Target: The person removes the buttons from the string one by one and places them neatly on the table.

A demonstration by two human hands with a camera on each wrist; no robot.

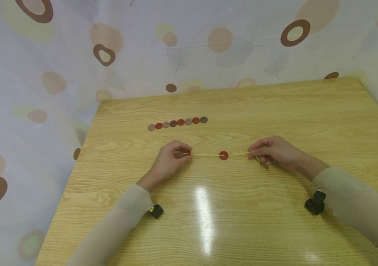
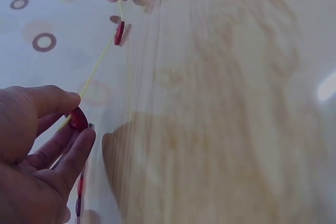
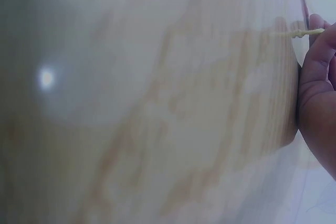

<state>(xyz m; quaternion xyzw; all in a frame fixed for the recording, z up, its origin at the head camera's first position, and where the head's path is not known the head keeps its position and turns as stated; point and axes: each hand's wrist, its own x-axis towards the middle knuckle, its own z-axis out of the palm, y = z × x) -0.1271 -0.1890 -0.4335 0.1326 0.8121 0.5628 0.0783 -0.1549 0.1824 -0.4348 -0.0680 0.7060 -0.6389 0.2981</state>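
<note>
A yellow string (image 1: 205, 154) runs nearly straight between the two hands, low over the table. One red button (image 1: 223, 155) is threaded on it, between the hands and nearer the right. My left hand (image 1: 170, 160) pinches a second red button (image 2: 77, 119) between thumb and fingertips, with the string passing by it. The right hand (image 1: 277, 153) pinches the string near its other end; a short loose end (image 1: 257, 159) dangles below the fingers. In the right wrist view only part of the right hand (image 3: 320, 82) shows, beside a knotted bit of string (image 3: 302, 33).
Beyond the hands, a row of several buttons (image 1: 177, 122) in red, pinkish, dark red and grey-green lies on the wooden table (image 1: 242, 229). A patterned curtain (image 1: 192, 44) hangs behind the table and along its left side.
</note>
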